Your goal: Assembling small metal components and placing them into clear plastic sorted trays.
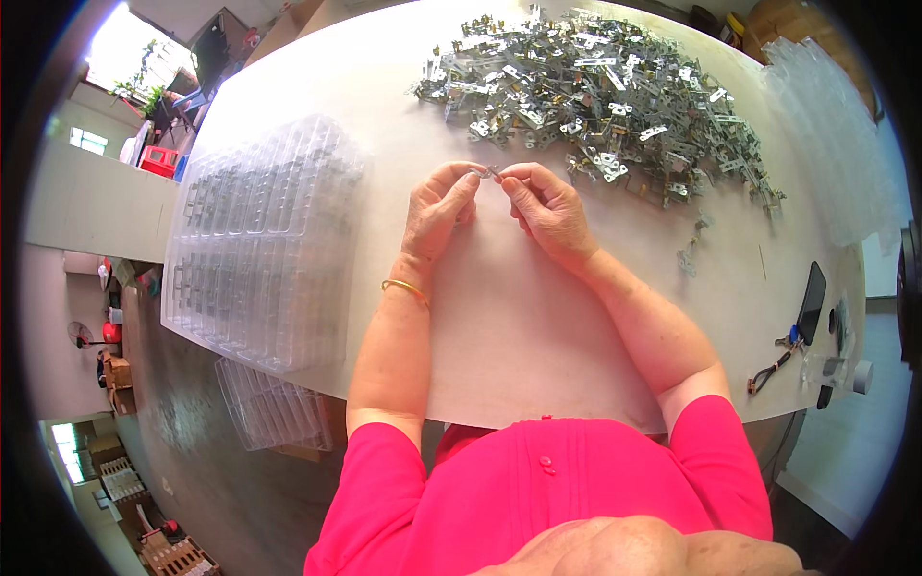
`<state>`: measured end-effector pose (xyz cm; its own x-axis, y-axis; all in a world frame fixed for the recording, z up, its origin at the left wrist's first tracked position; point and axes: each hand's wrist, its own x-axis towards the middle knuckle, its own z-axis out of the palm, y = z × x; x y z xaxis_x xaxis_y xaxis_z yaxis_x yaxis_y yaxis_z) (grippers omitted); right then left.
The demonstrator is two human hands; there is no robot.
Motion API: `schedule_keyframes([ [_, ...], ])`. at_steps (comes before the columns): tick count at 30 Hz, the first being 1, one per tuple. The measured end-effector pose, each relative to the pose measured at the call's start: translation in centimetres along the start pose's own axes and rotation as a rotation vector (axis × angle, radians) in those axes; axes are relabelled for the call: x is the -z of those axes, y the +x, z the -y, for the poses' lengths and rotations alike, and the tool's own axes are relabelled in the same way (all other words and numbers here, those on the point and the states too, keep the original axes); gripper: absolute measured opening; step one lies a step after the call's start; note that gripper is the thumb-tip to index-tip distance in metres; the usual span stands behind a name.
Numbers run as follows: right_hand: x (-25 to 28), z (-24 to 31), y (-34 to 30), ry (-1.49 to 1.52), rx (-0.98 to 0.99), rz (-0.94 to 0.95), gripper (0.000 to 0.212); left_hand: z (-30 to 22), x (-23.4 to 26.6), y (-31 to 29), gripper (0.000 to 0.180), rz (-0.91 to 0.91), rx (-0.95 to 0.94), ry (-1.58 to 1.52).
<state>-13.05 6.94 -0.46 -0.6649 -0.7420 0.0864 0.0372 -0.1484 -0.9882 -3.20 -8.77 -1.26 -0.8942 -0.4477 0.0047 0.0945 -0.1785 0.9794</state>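
Between my fingertips, over the middle of the table, is a small metal bracket piece (489, 174). My left hand (442, 206) pinches its left end between thumb and forefinger. From the other side my right hand (547, 206) grips it the same way, with the remaining fingers curled in. The piece is mostly covered by the fingers, so its full shape cannot be made out. Just beyond my hands lies a large heap of small metal bracket parts (595, 91), silver with some brass-coloured bits. A few loose parts (690, 252) lie on the table to the right of my right hand.
Stacked clear plastic trays (254, 245) with parts in rows fill the table's left side. More clear trays (274, 408) sit lower, beyond the edge. Clear plastic sheets (836, 144) lie at the far right. A phone (812, 302), keys and a clear bottle (826, 372) rest near the right edge.
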Motion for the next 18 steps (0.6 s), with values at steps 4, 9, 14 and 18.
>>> schedule_keyframes([
  [4, 0.10, -0.45, 0.02, -0.013, -0.010, -0.001, 0.011, -0.07, -0.13, -0.04, 0.016, -0.025, -0.028, 0.083],
  [9, -0.04, -0.32, -0.05, -0.125, 0.063, -0.011, 0.016, 0.20, 0.02, 0.01, 0.015, -0.094, -0.050, 0.194],
  [14, -0.12, -0.38, -0.07, -0.085, 0.057, 0.000, 0.020, 0.56, -0.34, 0.03, 0.013, -0.130, -0.212, 0.466],
  [18, 0.02, -0.17, -0.06, -0.038, 0.021, 0.017, 0.019, 0.49, -0.93, -0.13, 0.013, -0.115, -0.266, 0.497],
])
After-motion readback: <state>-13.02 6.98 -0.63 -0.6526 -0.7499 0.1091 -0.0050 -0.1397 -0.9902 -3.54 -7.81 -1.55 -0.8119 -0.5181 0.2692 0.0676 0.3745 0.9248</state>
